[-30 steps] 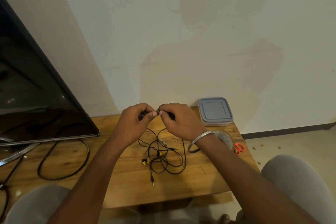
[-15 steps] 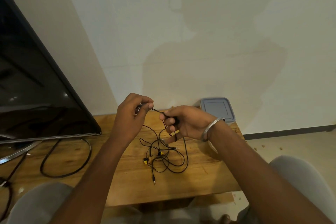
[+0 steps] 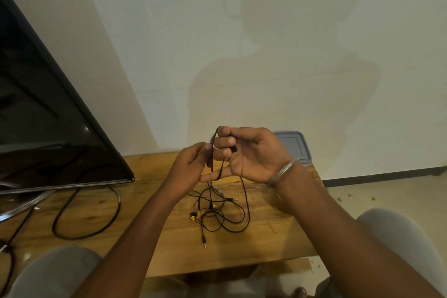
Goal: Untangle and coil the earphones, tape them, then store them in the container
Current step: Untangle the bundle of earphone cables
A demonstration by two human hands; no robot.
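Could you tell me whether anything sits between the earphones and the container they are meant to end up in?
Only the lid: the container at the table's far edge looks closed, so it must be opened first. The right hand partly hides it. Both hands hold the earphone cable, whose lower loops lie tangled on the table.

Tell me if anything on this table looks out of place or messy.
The earphones are the mess: most of the black cord lies in a knotted heap on the wooden table, yellow buds and plug sticking out, while both hands lift one strand. The container behind still has its lid on. Nothing looks spilled or broken.
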